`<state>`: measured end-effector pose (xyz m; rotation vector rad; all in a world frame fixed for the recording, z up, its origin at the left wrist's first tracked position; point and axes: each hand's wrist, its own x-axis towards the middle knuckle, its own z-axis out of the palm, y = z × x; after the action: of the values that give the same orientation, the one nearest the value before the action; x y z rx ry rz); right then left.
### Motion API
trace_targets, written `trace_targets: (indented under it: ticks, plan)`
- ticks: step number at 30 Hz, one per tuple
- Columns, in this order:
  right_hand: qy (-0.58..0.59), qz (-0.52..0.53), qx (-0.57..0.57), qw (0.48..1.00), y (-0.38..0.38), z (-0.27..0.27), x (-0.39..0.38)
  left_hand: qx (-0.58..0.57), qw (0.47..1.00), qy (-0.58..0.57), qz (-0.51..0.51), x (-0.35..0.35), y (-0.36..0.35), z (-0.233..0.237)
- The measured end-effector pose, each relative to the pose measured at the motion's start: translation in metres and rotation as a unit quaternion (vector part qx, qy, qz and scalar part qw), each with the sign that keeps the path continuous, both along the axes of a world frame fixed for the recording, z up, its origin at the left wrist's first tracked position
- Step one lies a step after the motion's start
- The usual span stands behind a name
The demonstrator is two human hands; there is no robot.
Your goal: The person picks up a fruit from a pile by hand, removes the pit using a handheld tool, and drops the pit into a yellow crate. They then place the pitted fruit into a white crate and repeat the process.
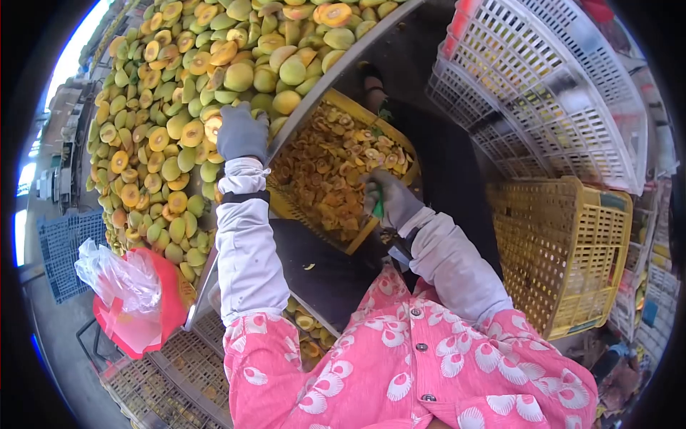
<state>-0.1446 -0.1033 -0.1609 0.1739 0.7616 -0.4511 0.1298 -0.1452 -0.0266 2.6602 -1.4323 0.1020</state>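
My left hand (243, 134), in a grey glove, reaches over the near edge of a large heap of halved fruit (171, 168) with green-yellow skin and orange flesh. Its fingers curl down against a fruit half (213, 129) with its cut face showing; the fingertips are partly hidden. Lower and to the right, my right hand (395, 199), also gloved, is closed around a small green-handled tool (377, 201). The tool's working end cannot be made out. That hand is above a yellow crate (409, 154) holding orange-brown fruit scraps (325, 168).
A metal table rim (314, 96) borders the heap. White crates (529, 93) and a yellow crate (543, 250) stand at the right. A red bag (168, 279) with clear plastic hangs at the left, above brown crates (171, 382). More fruit halves (307, 322) lie below my left arm.
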Motion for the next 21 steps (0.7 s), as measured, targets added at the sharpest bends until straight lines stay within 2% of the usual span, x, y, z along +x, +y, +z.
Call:
trace_targets:
  ticks: [1, 2, 3, 4, 6, 7, 8, 10, 12, 14, 15, 16, 17, 18, 20, 21]
  plan:
    - [-0.011, 0.063, -0.077, 0.995, 0.007, -0.003, 0.0, 0.019, 1.0, -0.009, -0.002, -0.003, 0.002, 0.005]
    - [-0.012, 0.064, -0.076, 0.995, 0.009, -0.009, 0.003, 0.038, 0.999, -0.019, -0.003, -0.004, 0.005, 0.009]
    - [0.048, 0.001, -0.057, 0.997, 0.008, -0.017, 0.005, -0.015, 1.0, -0.012, -0.009, 0.007, 0.012, 0.002]
    - [0.109, -0.06, -0.041, 0.991, 0.006, -0.021, 0.005, -0.018, 1.0, -0.013, -0.004, 0.023, 0.021, -0.008]
    - [0.102, -0.017, -0.091, 0.991, 0.002, 0.003, 0.001, -0.143, 0.974, 0.167, 0.055, 0.051, 0.042, -0.027]
    - [0.097, 0.018, -0.132, 0.986, 0.003, 0.021, -0.003, -0.228, 0.95, 0.206, 0.06, 0.053, 0.055, -0.033]
    - [0.095, 0.017, -0.133, 0.986, 0.004, 0.04, -0.003, -0.229, 0.95, 0.204, 0.059, 0.036, 0.067, -0.017]
    - [0.061, 0.141, -0.207, 0.966, 0.005, 0.083, 0.01, -0.254, 0.911, 0.32, 0.061, -0.027, 0.098, 0.03]
    - [0.028, 0.158, -0.209, 0.965, 0.01, 0.129, 0.022, -0.298, 0.831, 0.459, -0.102, -0.069, 0.127, 0.031]
    - [-0.001, 0.177, -0.209, 0.962, 0.018, 0.138, 0.027, -0.257, 0.867, 0.323, -0.28, -0.095, 0.141, 0.027]
    - [-0.074, 0.168, -0.198, 0.963, 0.023, 0.13, 0.029, -0.262, 0.867, 0.32, -0.279, -0.114, 0.146, 0.028]
    - [-0.147, 0.159, -0.184, 0.959, 0.027, 0.132, 0.03, -0.338, 0.819, 0.425, -0.185, -0.133, 0.15, 0.031]
    - [-0.129, 0.156, -0.26, 0.944, 0.036, 0.135, 0.028, -0.406, 0.747, 0.519, -0.088, -0.144, 0.154, 0.033]
    - [-0.129, 0.16, -0.265, 0.942, 0.044, 0.146, 0.026, -0.412, 0.745, 0.517, -0.089, -0.146, 0.158, 0.034]
    - [-0.007, 0.142, -0.357, 0.923, 0.056, 0.163, 0.022, -0.373, 0.593, 0.712, 0.056, -0.15, 0.166, 0.036]
    - [0.046, 0.099, -0.476, 0.873, 0.057, 0.16, 0.023, -0.454, 0.501, 0.736, -0.011, -0.155, 0.162, 0.032]
